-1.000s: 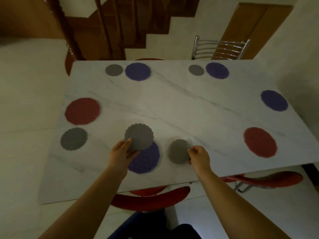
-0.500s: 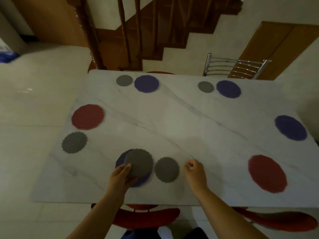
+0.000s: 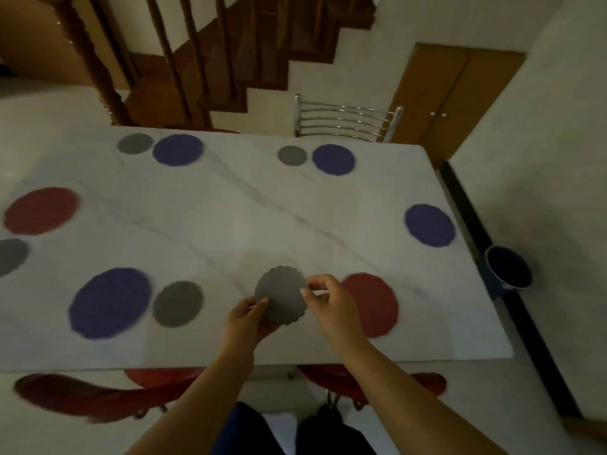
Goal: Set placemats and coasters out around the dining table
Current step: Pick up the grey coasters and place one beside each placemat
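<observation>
Two hands are meeting low in the centre of the frame on a grey scalloped coaster (image 3: 281,298), held tilted above the tabletop (image 3: 262,224). The left hand (image 3: 246,323) is gripping its lower left edge while the right hand (image 3: 330,302) is pinching its right rim, perhaps to peel one piece free, though I cannot tell whether several are stacked. It is hovering just beside the red placemat (image 3: 377,310) at lower right, which is lacking a coaster, whereas the lower-left purple placemat (image 3: 110,302) is lying paired with a laid grey coaster (image 3: 177,303), so the red one is looking like the intended spot.
</observation>
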